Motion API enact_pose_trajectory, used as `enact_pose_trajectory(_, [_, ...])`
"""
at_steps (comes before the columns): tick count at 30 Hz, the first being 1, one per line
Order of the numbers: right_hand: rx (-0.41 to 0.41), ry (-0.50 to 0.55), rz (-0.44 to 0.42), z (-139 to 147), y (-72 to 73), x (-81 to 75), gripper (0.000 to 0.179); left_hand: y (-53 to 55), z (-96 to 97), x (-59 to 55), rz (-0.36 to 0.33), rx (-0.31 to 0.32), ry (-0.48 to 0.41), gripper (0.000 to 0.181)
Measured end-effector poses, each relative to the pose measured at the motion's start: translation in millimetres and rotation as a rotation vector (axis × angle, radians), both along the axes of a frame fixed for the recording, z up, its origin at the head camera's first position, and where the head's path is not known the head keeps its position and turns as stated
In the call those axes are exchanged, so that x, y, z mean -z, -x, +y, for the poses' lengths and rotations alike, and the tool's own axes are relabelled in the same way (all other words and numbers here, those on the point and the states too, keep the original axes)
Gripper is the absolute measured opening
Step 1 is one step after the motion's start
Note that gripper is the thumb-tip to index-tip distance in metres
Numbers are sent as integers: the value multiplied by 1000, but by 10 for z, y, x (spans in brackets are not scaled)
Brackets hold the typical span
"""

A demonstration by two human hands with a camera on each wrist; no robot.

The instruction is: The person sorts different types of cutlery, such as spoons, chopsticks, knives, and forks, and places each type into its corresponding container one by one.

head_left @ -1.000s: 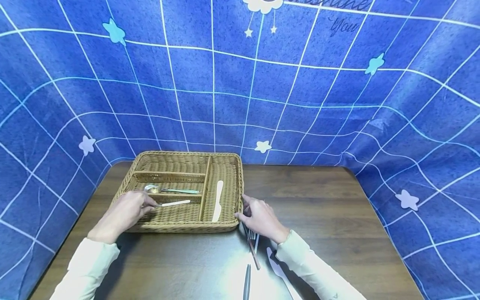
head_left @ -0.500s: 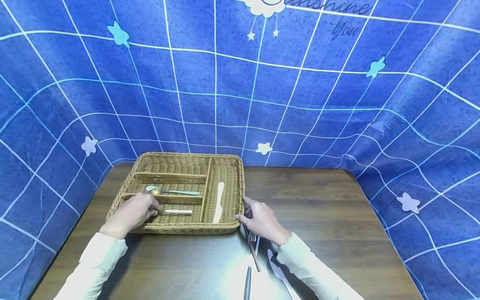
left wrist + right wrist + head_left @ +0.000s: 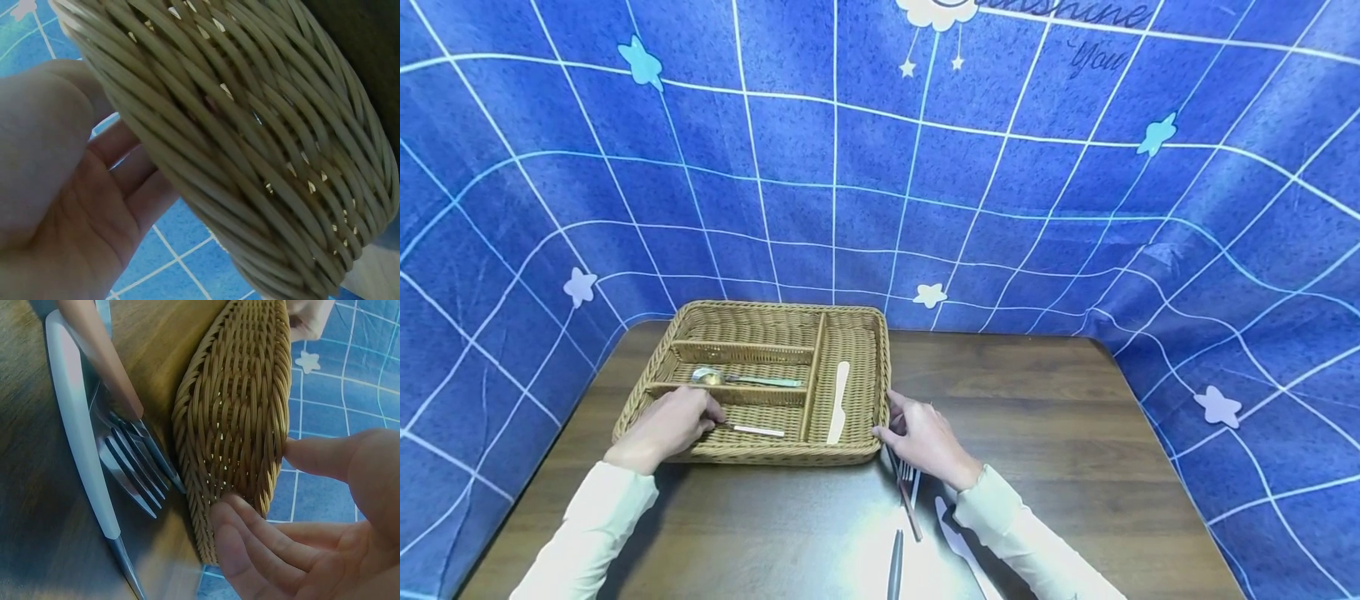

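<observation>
Fabric [image 3: 865, 192] printed with stars and pale grid lines is hanging behind and along both sides of a wooden table [image 3: 1022, 417]. Toward the table's back left, a divided wicker cutlery tray [image 3: 775, 456] is lying flat. The right hand [image 3: 928, 437] is holding the tray's front right corner, thumb at the rim, other fingers bending against the outside. The left hand [image 3: 677, 417] is reaching over the left end, its fingers curling down to what seems a light pinch; their tips are hiding too well to show how tight it is.

Below the right sleeve, a pale knife [image 3: 957, 542] is resting on the wood, with a dark utensil [image 3: 895, 567] nearby; a brown-handled utensil [image 3: 910, 508] is lying beside a fork [image 3: 134, 465], close to the tray. A cream knife [image 3: 838, 402] is occupying the long right compartment, a mint-handled spoon [image 3: 766, 382] the middle left one.

Smallest in sight, a white-handled utensil [image 3: 760, 431] is extending from the left fingers inside the front left compartment. Laying it down there is probably the step in hand; the next move is likely calling for loosening those fingers and lifting without dragging the handle.
</observation>
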State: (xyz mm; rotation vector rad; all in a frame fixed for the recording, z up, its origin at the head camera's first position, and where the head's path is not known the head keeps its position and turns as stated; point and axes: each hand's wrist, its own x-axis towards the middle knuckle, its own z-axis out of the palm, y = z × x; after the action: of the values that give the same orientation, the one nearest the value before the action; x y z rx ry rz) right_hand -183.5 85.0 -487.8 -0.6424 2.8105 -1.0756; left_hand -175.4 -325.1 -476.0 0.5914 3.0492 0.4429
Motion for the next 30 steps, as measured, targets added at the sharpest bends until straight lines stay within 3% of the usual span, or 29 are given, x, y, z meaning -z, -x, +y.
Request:
enact_pose_trajectory(5, [1, 5, -1, 3, 4, 8, 69, -25, 21, -49, 11, -22, 25, 13])
enact_pose_trajectory(10, [-5, 14, 1, 0, -5, 22, 68, -160, -14, -75, 136, -73, -72, 23])
enact_pose_trajectory(14, [-7, 21, 13, 3, -11, 24, 67, -310, -154, -86, 221, -177, -140, 39])
enact_pose_trajectory(17, [0, 25, 24, 7, -5, 22, 66, -398, -309, -101, 251, -293, -168, 45])
enact_pose_trajectory(20, [2, 27, 28, 12, 2, 25, 67, -465, -475, -90, 223, -400, -176, 50])
enact_pose_trajectory(23, [-5, 24, 29, 17, 2, 34, 67, -524, -605, -50, 134, -483, -149, 56])
enact_pose_trajectory(26, [-15, 23, 25, 25, -8, 43, 68, -561, -678, -5, 41, -515, -120, 57])
enact_pose_trajectory(30, [-36, 33, 22, 50, -11, 40, 68, -564, -698, 59, 34, -514, -128, 47])
